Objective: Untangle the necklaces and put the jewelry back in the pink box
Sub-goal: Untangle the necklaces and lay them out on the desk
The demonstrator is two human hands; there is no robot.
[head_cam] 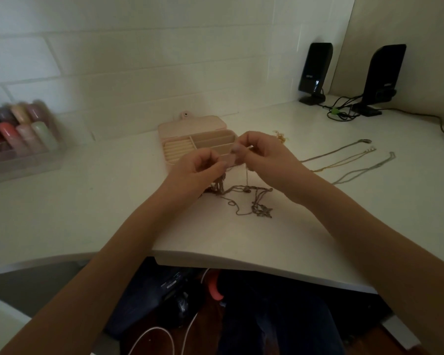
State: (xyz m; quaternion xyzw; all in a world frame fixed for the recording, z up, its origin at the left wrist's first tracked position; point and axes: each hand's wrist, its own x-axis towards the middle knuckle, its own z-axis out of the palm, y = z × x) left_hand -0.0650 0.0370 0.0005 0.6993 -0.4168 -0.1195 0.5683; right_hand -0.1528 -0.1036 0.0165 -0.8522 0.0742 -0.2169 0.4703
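Left hand [199, 166] and right hand [263, 153] raised over desk [113, 201], fingers of both pinching strands of tangle [244, 198], rest of tangle on desk below, pink box [190, 138] open just behind hands, three necklaces [349, 160] laid out at right.

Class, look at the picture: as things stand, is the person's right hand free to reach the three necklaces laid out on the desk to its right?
Probably not yet. The desk between is bare, but the right hand pinches a chain of the tangled necklaces; the three laid-out necklaces must wait.
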